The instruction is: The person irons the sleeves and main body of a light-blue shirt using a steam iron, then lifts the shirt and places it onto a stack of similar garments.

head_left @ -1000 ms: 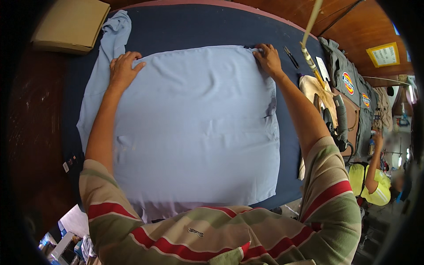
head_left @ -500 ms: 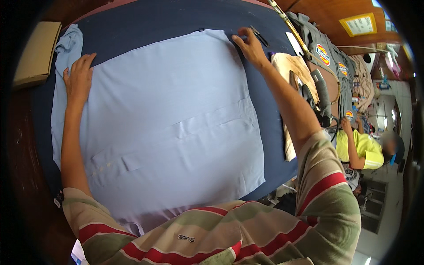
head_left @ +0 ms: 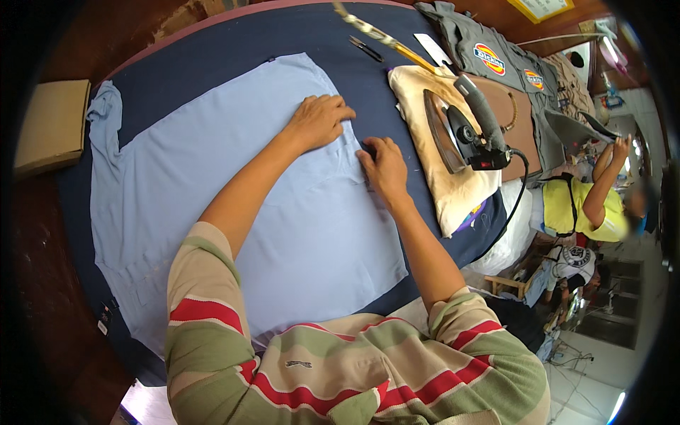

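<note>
A light blue shirt (head_left: 234, 177) lies spread over the dark blue table cover, with a gathered part (head_left: 106, 106) at its far left. My left hand (head_left: 319, 122) rests on the fabric close to the right edge, its fingers pointing right. Just beyond that edge is my right hand (head_left: 386, 170), thumb and fingers apart and the fingertips next to the cloth. Whether these fingertips touch it is hard to see. Small creases run through the fabric between the hands.
An iron (head_left: 464, 131) with a black cord sits on a folded cream cloth (head_left: 411, 85) to the right. Black thread snips (head_left: 366, 48) lie at the back. A cardboard box (head_left: 53, 124) stands at left, grey garments (head_left: 489, 42) at far right. Co-workers (head_left: 598, 209) are beyond.
My left hand has moved right across the shirt from its left side. My right hand has come nearer along the right edge. The view has shifted, and the iron shows more fully.
</note>
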`<state>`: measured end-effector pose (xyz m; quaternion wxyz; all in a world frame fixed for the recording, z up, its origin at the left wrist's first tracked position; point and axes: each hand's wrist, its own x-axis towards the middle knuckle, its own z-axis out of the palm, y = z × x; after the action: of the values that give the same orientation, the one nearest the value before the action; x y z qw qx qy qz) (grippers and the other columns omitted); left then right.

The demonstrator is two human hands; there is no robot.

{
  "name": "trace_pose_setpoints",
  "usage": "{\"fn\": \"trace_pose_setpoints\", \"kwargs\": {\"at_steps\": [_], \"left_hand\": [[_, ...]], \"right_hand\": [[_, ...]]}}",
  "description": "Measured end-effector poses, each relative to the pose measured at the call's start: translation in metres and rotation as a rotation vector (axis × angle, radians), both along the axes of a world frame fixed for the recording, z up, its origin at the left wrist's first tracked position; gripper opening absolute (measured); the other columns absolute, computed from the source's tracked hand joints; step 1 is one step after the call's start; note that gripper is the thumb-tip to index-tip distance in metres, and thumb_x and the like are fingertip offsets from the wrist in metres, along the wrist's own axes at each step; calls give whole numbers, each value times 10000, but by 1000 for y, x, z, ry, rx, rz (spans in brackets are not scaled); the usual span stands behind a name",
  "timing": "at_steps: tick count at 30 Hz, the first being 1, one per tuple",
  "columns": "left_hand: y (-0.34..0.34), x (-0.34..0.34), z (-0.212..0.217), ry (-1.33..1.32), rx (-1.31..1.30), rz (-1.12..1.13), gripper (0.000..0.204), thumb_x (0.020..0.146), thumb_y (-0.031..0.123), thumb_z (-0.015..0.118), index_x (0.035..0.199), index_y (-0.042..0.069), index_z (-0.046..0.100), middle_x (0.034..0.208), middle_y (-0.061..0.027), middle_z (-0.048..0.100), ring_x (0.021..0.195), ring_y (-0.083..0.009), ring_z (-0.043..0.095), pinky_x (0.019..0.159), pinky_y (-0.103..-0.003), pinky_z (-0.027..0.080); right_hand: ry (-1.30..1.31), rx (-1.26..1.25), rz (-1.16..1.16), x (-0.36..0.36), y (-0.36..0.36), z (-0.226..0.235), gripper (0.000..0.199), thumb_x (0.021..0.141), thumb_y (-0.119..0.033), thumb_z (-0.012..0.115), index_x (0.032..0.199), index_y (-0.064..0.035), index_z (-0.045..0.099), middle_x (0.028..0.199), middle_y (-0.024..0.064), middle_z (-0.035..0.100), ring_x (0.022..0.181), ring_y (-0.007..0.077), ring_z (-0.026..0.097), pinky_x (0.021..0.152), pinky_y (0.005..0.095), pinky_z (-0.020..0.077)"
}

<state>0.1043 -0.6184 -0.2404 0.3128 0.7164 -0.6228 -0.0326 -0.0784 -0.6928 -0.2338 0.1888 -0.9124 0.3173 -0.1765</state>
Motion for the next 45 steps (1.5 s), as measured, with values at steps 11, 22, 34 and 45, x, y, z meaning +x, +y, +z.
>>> {"fn": "trace_pose_setpoints", "kwargs": {"at_steps": [11,22,34,45], "left_hand": [[7,-14,-3,5,-52,28,128,737,33,572,835,103,612,874,-25,594,852,-214,585,733,-367,465],[11,-28,-5,-101,-97,142,124,746,59,560,851,99,613,880,-23,591,825,-227,567,736,-378,462],[11,-28,-4,-61,-110,155,107,770,63,539,847,86,610,885,-27,586,837,-235,559,768,-380,454],[6,-4,-5,151,-99,180,198,844,104,519,1004,69,628,1033,-82,604,962,-280,562,823,-392,460]], "right_hand": [[-314,14,97,0,1,-8,220,805,-127,623,1015,-82,577,998,88,577,911,295,522,795,396,412],[-86,111,68,15,-7,1,278,797,-164,613,1060,-77,606,1062,87,577,965,271,528,800,419,397],[36,96,141,42,-7,-2,139,820,-111,540,949,-78,583,906,90,587,848,296,592,731,430,416],[-188,65,154,10,-8,1,180,819,-153,613,988,-93,627,915,82,577,910,264,561,754,399,411]]}}
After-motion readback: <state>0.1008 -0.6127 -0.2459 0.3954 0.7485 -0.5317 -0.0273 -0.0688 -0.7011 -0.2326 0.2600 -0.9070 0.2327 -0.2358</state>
